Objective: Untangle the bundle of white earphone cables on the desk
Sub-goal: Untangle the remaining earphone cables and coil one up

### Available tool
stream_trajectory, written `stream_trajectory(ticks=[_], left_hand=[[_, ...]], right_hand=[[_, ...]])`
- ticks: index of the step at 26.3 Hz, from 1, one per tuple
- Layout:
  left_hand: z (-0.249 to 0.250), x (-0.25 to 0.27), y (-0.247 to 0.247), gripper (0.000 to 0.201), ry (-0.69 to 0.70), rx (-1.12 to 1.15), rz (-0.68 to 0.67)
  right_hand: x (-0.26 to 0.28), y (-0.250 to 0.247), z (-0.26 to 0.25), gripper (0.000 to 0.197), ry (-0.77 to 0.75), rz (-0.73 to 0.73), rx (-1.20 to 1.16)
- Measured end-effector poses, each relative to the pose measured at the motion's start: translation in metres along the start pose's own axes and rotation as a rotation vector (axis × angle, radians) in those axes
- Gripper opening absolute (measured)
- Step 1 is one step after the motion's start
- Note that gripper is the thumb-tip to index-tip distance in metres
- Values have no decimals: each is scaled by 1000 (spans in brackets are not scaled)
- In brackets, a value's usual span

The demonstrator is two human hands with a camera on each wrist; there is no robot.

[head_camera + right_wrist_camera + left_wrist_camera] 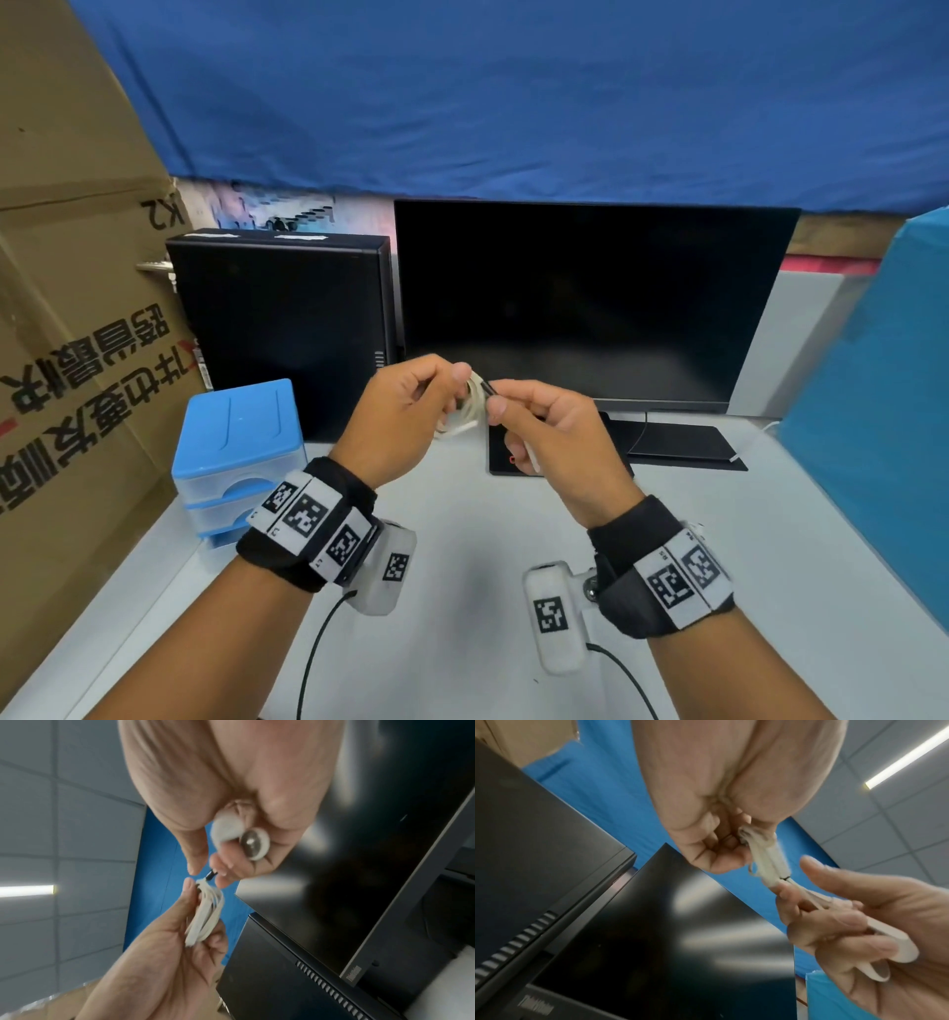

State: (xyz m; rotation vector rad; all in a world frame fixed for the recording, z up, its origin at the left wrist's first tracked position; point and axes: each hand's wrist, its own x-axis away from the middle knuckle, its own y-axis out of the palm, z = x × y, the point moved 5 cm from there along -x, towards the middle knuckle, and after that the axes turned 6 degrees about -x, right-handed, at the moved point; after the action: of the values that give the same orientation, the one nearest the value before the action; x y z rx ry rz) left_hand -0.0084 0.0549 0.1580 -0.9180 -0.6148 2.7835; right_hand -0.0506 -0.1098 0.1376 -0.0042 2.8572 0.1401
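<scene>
The white earphone cable bundle is held up in front of the monitor, well above the desk. My left hand grips the coiled loops between thumb and curled fingers. A thin black tie wraps one end of the bundle. My right hand pinches that tie between thumb and forefinger. An earbud with a metal grille is tucked under the right hand's other curled fingers, and white stems show in its palm. In the left wrist view the bundle runs between both hands.
A dark monitor stands behind the hands, with its black base on the white desk. A black computer case and a blue drawer unit are at the left, beside a cardboard box. A blue panel rises at the right.
</scene>
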Motion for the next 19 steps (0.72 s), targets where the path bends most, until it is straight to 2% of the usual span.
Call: stream_trajectory(ticks=[3, 6, 9, 11, 13, 15, 19], left_hand=[[8, -3, -11, 32, 20, 16, 27], [18, 0, -6, 36, 31, 37, -49], [26, 5, 11, 37, 12, 102, -123], [28, 7, 19, 39, -6, 152, -142], [27, 8, 22, 39, -3, 150, -113], [23, 8, 20, 38, 11, 106, -42], [16, 10, 11, 44, -11, 25, 69]], right_hand=[[5, -8, -6, 11, 21, -88, 54], [5, -8, -8, 8, 13, -156, 337], [-1, -3, -12, 11, -119, -78, 586], [-4, -5, -13, 13, -118, 79, 420], [-2, -4, -7, 11, -30, 186, 74], [1, 2, -1, 7, 45, 196, -124], [5, 9, 3, 11, 102, 112, -246]])
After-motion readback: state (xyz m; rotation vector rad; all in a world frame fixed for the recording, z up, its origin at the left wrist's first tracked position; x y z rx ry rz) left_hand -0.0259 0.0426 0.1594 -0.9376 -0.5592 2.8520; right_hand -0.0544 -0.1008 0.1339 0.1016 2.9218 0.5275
